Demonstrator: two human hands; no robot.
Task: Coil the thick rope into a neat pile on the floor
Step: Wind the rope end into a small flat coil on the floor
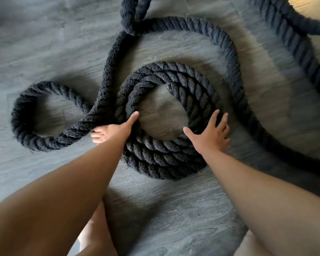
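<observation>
A thick black twisted rope (229, 58) lies on the grey wood floor (44, 43). Its end is wound into a flat coil (163, 157) of about three turns in the middle of the view. My left hand (111, 132) grips the rope at the coil's left side, fingers curled under a strand and thumb stretched along the inner turn. My right hand (211, 133) lies flat with spread fingers on the coil's right side. A loose loop (26, 115) bulges out to the left, and a wide outer loop arcs around the coil from above.
More rope (292, 34) runs across the upper right corner and off the top edge. A sunlit patch of floor (310, 6) shows at the top right. My bare knees (92, 235) are at the bottom edge, near the coil.
</observation>
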